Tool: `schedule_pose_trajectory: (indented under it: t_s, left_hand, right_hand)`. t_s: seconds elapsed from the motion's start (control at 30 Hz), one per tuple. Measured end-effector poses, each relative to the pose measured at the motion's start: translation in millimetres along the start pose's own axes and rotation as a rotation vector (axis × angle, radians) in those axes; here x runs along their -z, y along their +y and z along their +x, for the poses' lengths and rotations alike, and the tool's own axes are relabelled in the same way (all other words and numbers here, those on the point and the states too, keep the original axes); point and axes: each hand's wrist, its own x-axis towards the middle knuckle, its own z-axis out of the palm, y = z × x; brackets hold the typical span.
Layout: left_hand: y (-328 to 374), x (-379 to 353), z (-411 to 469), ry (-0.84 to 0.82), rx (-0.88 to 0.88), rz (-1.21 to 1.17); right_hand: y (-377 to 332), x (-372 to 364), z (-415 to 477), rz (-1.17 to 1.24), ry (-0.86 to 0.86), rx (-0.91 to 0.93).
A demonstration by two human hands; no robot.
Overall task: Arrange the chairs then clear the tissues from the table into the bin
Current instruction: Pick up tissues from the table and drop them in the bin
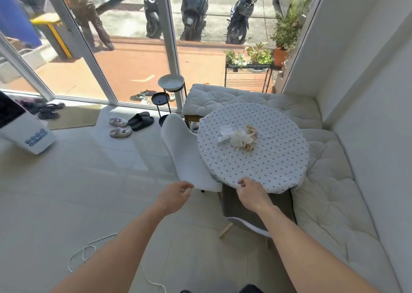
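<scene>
A round table [276,161] with a dotted white cloth stands by the corner bench. A heap of crumpled white and brown-stained tissues [239,136] lies near its middle. A white chair [187,156] is tucked against the table's left side. A grey-seated chair [247,210] with wooden legs sits under the table's near edge. My left hand [176,195] hovers just below the white chair's back, fingers loosely curled, holding nothing. My right hand [253,191] is over the grey chair at the table's near rim, fingers apart and empty. No bin is in view.
A cushioned white bench [330,194] wraps the table at the back and right. A black plant stand with a white bowl [170,83] stands behind the white chair. Slippers [131,124] and a doormat lie by the glass door. A white appliance [26,134] stands left; a cord [89,252] trails on the floor.
</scene>
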Motion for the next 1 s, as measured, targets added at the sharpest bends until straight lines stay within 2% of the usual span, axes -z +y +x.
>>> schedule_pose_trajectory:
  t_s: [0.37,0.7,1.0]
  left_hand:
    - [-81,126,13,0.170,0.004,-0.041]
    - [-107,208,97,0.157,0.045,-0.030]
    - [-109,281,201,0.170,0.055,-0.049]
  right_hand:
    - [-111,-34,50,-0.051,0.000,0.069]
    - [-177,-45,162,-0.014,-0.010,0.052]
    - [-222,-21,271,-0.009,-0.003,0.001]
